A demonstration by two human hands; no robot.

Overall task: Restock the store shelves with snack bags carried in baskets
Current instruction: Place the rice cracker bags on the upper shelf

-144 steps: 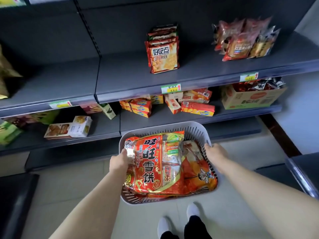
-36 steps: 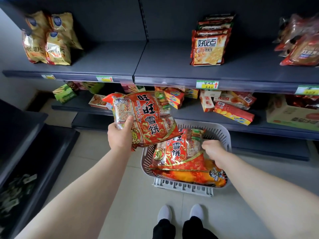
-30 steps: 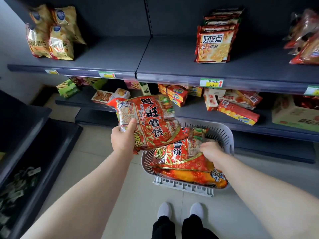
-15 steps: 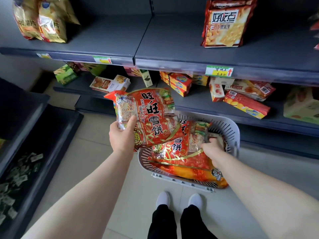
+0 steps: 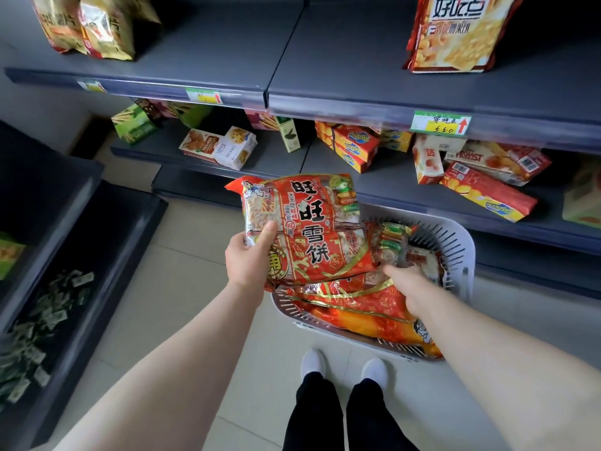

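Note:
My left hand point(image 5: 248, 260) grips a red rice-cracker snack bag point(image 5: 309, 222) by its lower left corner, lifted above the left rim of the basket. The grey slotted basket point(image 5: 455, 242) hangs in front of me over the floor, with more red and orange snack bags point(image 5: 364, 307) lying in it. My right hand point(image 5: 411, 288) reaches down into the basket and closes on the top bag there. The dark grey upper shelf point(image 5: 227, 47) lies ahead, with a bare stretch between the yellow bags and the cracker bags.
Yellow chip bags point(image 5: 94, 24) stand at the shelf's left, a cracker bag stack point(image 5: 455, 30) at its right. The lower shelf point(image 5: 390, 183) holds boxed snacks point(image 5: 354, 146). A dark bin point(image 5: 48, 288) with small packets is at the left. My feet point(image 5: 341, 366) stand on beige tiles.
My left hand lifted a red snack bag out of the basket and holds it up. My right hand moved from the basket rim onto the bags inside. The view moved closer to the shelves.

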